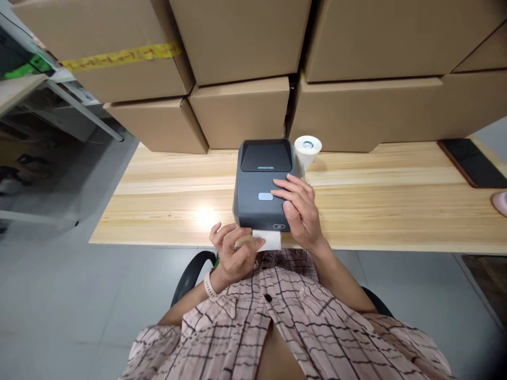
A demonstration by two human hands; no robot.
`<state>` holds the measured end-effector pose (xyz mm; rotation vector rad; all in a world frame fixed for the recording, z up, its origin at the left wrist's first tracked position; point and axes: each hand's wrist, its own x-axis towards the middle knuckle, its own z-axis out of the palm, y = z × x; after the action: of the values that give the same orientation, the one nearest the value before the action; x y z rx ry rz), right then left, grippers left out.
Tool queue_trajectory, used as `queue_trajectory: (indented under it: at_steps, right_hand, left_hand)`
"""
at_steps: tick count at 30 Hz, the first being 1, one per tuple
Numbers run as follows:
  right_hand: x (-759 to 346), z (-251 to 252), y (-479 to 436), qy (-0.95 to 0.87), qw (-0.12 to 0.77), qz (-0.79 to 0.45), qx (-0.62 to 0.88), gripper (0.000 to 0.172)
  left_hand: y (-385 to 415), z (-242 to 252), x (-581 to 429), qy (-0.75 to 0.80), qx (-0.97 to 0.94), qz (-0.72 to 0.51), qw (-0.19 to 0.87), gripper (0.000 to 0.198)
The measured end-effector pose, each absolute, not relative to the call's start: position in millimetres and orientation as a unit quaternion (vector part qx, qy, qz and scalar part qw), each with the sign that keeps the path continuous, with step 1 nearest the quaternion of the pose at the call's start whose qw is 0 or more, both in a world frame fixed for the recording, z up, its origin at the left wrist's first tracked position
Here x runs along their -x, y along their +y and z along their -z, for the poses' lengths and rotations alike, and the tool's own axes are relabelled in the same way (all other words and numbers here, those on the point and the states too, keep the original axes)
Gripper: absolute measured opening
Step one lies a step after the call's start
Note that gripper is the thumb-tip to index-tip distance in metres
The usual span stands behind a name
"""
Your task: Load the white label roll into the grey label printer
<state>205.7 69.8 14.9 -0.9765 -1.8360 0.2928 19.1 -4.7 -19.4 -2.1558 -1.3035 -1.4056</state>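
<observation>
A dark grey label printer [253,179] stands near the front edge of the wooden table, its lid down. A white label strip [271,240] sticks out of its front slot. My left hand [237,250] pinches the left edge of that strip between thumb and fingers, just below the printer's front. My right hand [303,211] rests on the right side of the printer's top, fingers spread, with the fingertips beside the pale button [265,196]. Behind the printer on the right stands a white paper roll [308,150], partly hidden by the printer.
Cardboard boxes [241,116] are stacked along the back of the wooden table [158,200]. A dark phone [477,161] lies at the far right, with a pink object [499,202] cut off by the frame. A chair [194,274] is under me.
</observation>
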Motion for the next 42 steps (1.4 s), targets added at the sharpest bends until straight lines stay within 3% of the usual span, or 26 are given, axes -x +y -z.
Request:
queue_trajectory:
  at_steps: [3,8,10,12,16,18,23,30,34,38,40,42]
  right_hand:
    - [-210,-25,69,-0.793,0.451,-0.070,0.403,0.031]
    - [-214,-40,74,-0.863,0.339,0.018,0.374,0.051]
    - [-213,-41,78,-0.875,0.313,0.021,0.368,0.050]
    - [-213,-41,81,-0.882,0.302,0.010,0.361,0.049]
    - [-216,-43,75,-0.871,0.332,-0.031,0.361,0.052]
    - [-222,-49,69,-0.858,0.368,-0.051,0.354,0.056]
    - [-230,-76,71,-0.832,0.447,-0.027,0.327,0.064]
    - [-211,-118,144,-0.827,0.434,0.036,0.355,0.067]
    - [-206,-142,190,-0.813,0.454,0.029,0.364,0.062]
    - [-200,-146,204,-0.783,0.472,0.069,0.398,0.060]
    - [-197,-134,199,-0.803,0.441,0.084,0.391,0.048]
    - [-194,-116,192,-0.864,0.338,0.051,0.369,0.033]
  left_hand:
    - [-5,23,-20,-0.437,0.742,0.497,0.104,0.028]
    - [-6,30,-14,-0.419,0.747,0.508,0.088,0.011]
    - [-3,30,-8,-0.405,0.746,0.523,0.074,0.026]
    - [6,26,-2,-0.409,0.712,0.566,0.072,0.035]
    - [43,6,12,-0.451,0.593,0.665,0.056,0.026]
    - [68,-7,21,-0.472,0.551,0.688,-0.012,0.021]
    - [125,-21,33,-0.499,0.482,0.655,-0.299,0.016]
    - [145,-4,12,-0.466,0.488,0.554,-0.489,0.052]
    - [141,0,7,-0.448,0.512,0.514,-0.522,0.074]
    - [141,-1,9,-0.449,0.519,0.503,-0.526,0.084]
    - [141,-3,9,-0.445,0.523,0.503,-0.525,0.086]
    - [140,-5,9,-0.452,0.523,0.497,-0.525,0.086]
